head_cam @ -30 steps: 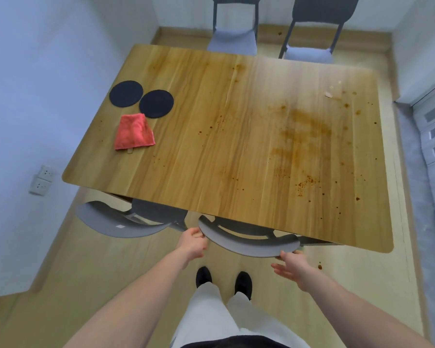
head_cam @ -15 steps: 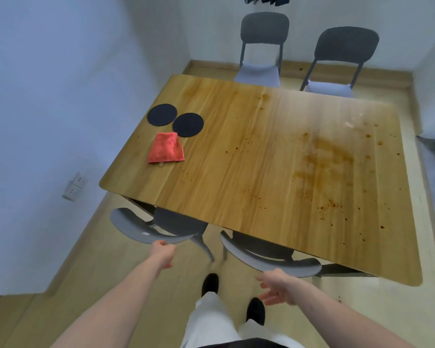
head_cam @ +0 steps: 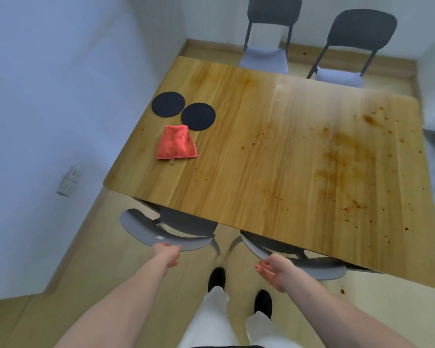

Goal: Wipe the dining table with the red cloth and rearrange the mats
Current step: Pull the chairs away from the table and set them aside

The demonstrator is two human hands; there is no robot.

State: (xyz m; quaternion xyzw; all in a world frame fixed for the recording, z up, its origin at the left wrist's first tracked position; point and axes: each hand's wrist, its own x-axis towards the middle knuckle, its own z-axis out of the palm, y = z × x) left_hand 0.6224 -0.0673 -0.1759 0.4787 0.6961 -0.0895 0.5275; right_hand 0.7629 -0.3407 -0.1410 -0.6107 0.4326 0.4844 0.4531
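The red cloth (head_cam: pixel 176 143) lies folded near the left end of the wooden dining table (head_cam: pixel 249 177). Two round dark mats (head_cam: pixel 168 104) (head_cam: pixel 198 116) sit side by side just beyond it, the nearer one touching the cloth. Brown stains and specks (head_cam: pixel 344 151) cover the table's right half. My left hand (head_cam: pixel 167 254) curls over the backrest of the near left grey chair (head_cam: pixel 146 229). My right hand (head_cam: pixel 276 271) is open, palm showing, beside the backrest of the near right grey chair (head_cam: pixel 319 268). Both hands are below the table's near edge.
Two dark chairs (head_cam: pixel 266 59) (head_cam: pixel 342 76) stand at the table's far side. A white wall with sockets (head_cam: pixel 69 180) runs close along the table's left end. My feet stand on the wooden floor between the two near chairs.
I have stepped to the left, so the table sits further right in view. My left hand went from the right chair's backrest to the left chair's. My right hand turned palm up.
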